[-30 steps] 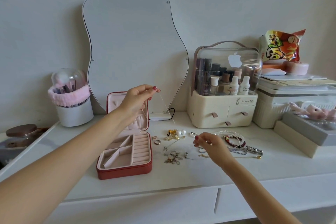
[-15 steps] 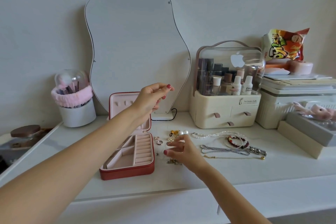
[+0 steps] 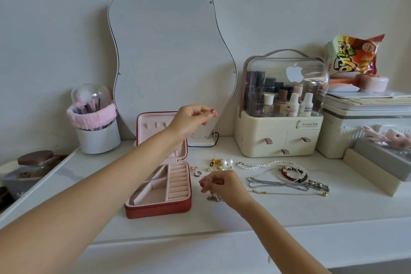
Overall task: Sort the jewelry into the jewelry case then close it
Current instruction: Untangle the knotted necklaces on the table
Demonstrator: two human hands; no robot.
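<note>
The red jewelry case [image 3: 158, 207] lies open on the white dresser top, its pink lid [image 3: 153, 125] standing upright. My left hand [image 3: 190, 120] is raised in front of the lid and pinches the top of a thin chain [image 3: 214, 132] that hangs down. Just right of the case, my right hand [image 3: 222, 184] is low over the dresser, fingers curled and pinching at the chain's lower end. Loose jewelry lies around it: a ring [image 3: 198, 173], pearl earrings [image 3: 225, 163], small charms [image 3: 214, 199], a pearl necklace [image 3: 266, 165], a red bead bracelet [image 3: 294, 173], a silver chain [image 3: 278, 184].
A wavy mirror [image 3: 169, 55] leans on the wall behind the case. A cosmetics organizer [image 3: 280, 135] stands back right, with white boxes [image 3: 364, 131] and a snack bag [image 3: 353, 55] beyond. A brush cup [image 3: 95, 135] stands back left, and grey boxes [image 3: 378, 162] sit at the right edge.
My right hand moved left from the necklaces to just beside the case. My left hand shifted a little to the right, still pinching the chain.
</note>
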